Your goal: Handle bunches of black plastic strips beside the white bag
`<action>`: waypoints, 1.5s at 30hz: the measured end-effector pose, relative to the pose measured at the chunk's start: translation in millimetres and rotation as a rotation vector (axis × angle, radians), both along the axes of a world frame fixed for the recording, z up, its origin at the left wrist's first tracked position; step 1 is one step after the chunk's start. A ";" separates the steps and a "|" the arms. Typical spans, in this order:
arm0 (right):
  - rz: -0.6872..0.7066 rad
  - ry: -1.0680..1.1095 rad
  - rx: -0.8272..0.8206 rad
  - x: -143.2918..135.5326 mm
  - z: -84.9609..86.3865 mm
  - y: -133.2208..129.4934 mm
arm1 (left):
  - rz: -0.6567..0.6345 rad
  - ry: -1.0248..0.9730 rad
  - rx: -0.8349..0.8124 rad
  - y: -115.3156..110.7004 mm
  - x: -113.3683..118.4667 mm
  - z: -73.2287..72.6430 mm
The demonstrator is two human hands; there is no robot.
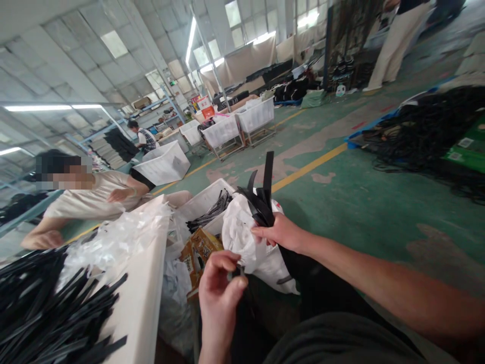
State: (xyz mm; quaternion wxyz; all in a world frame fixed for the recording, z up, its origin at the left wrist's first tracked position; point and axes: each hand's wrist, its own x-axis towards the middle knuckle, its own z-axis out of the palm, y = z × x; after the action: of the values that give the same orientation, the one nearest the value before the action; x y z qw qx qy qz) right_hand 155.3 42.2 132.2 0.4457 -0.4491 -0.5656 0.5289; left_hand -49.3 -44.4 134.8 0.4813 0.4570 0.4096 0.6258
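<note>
My right hand (282, 232) is closed around a bunch of black straps (267, 177), whose loose ends stick up and fan out above the fist. Lower and to the left, my left hand (222, 290) is closed in a pinch. A small dark piece (237, 272) shows between its thumb and fingers, too little of it visible to name. Behind both hands hangs a white plastic bag (242, 237), bulging and wrinkled. A pile of black strips (49, 308) lies on the white table (140, 293) to my left.
Clear plastic bags (117, 235) lie on the table near a seated co-worker (98, 194). Beyond it stand a white bin (204, 205) with dark strips and a brown printed carton (199, 253). White carts (223, 131) stand farther back; a heap of black straps (435, 131) lies right.
</note>
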 end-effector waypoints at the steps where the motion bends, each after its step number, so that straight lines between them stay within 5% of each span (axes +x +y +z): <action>1: 0.016 -0.025 -0.005 -1.1 0.1 0.2 | -0.013 0.042 -0.005 15.2 4.9 -2.5; 5: 0.046 -0.097 -0.004 -9.8 -5.4 4.5 | -0.098 0.214 -0.141 48.4 18.6 -30.2; 11: 0.035 -0.189 0.041 -24.7 -11.6 18.6 | -0.268 0.194 -0.261 35.1 17.4 -69.6; 22: 0.119 -0.360 0.134 -51.0 -6.7 37.0 | -0.487 0.187 -0.451 38.3 -4.7 -75.5; 25: 0.262 -0.297 0.098 -44.0 -12.6 39.3 | -0.417 -0.047 -0.515 40.5 -7.7 -78.0; 29: 0.448 -0.182 -0.084 -28.7 -22.0 25.8 | -0.166 -0.500 -0.529 49.1 -15.2 -82.2; 35: 0.503 -0.108 -0.226 -21.2 -49.1 -10.3 | 0.151 -0.842 -0.601 69.6 -31.1 -73.7; 45: 0.472 -0.086 -0.256 -43.5 -48.7 -26.8 | 0.159 -0.957 -0.573 68.2 -39.6 -60.1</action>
State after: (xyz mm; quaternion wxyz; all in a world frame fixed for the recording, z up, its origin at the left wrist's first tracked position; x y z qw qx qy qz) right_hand 111.8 15.4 83.5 0.2253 -0.3797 -0.6015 0.6658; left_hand -88.9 23.8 74.7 0.6695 -0.0591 0.3324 0.6617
